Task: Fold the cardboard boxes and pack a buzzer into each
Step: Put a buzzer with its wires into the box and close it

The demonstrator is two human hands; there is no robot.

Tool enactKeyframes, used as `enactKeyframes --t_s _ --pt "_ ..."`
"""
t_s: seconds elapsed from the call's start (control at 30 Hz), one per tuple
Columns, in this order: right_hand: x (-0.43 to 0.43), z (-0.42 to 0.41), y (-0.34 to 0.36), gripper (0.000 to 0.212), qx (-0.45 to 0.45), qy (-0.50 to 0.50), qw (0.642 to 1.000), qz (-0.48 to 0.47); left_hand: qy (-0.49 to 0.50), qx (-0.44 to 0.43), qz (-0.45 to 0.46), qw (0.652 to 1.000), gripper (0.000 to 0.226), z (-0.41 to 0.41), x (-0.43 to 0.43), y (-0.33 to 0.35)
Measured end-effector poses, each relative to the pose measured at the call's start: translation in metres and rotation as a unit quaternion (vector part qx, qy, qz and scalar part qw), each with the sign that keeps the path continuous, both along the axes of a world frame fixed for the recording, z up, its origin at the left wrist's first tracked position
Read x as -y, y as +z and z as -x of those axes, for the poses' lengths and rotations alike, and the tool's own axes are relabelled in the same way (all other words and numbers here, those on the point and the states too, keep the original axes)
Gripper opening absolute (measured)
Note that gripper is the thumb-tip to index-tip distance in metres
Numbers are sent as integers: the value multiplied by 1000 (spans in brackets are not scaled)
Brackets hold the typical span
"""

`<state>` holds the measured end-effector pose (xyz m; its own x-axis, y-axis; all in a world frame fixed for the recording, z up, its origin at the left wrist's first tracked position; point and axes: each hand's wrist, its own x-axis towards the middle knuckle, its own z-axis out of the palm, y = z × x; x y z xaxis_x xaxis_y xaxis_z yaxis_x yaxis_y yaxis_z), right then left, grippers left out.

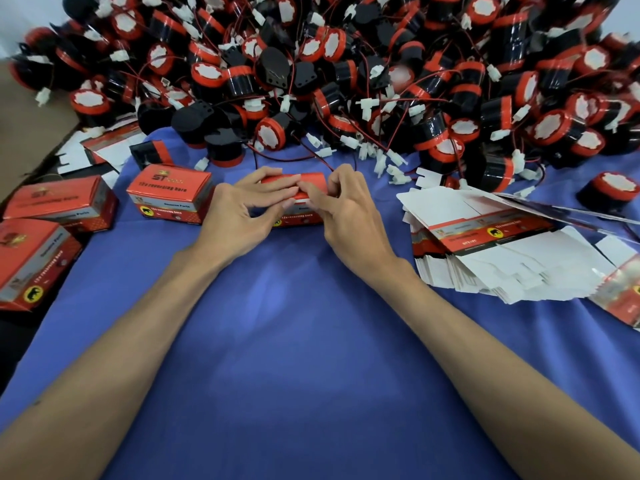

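Observation:
A small red cardboard box [304, 183] stands on the blue cloth [294, 323] in the middle, its red top flap bent over. My left hand [242, 206] holds its left side, fingers laid across the flap. My right hand [341, 206] grips its right end, thumb and fingers curled on the flap. Whether a buzzer is inside is hidden. Behind the box rises a big heap of black-and-red buzzers [346, 74] with red wires and white plugs.
A closed red box [169, 194] stands just left of my hands, and two more boxes [59, 206] [31, 261] lie at the left edge. A stack of flat unfolded box blanks [491, 244] spreads on the right. One buzzer [613, 194] sits apart at far right.

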<state>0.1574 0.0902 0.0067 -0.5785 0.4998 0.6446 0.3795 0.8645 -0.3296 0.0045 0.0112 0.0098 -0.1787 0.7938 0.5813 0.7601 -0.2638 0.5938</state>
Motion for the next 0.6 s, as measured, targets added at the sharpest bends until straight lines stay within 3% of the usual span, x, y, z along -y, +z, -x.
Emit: enactKeyframes --t_s 0.17,0.3,0.47,0.6 --pt "4 -3 1 32 62 -43 995 -67 2 -53 -25 998 29 1 0 -2" --pt "6 -2 2 28 84 -59 993 -65 34 -112 -45 992 25 1 -1 -6" --pt "11 -1 3 43 141 -49 988 -39 62 -207 -92 972 23 -4 0 -10" --pt "14 0 0 55 204 -50 977 -41 69 -182 -96 976 22 -9 0 -9"
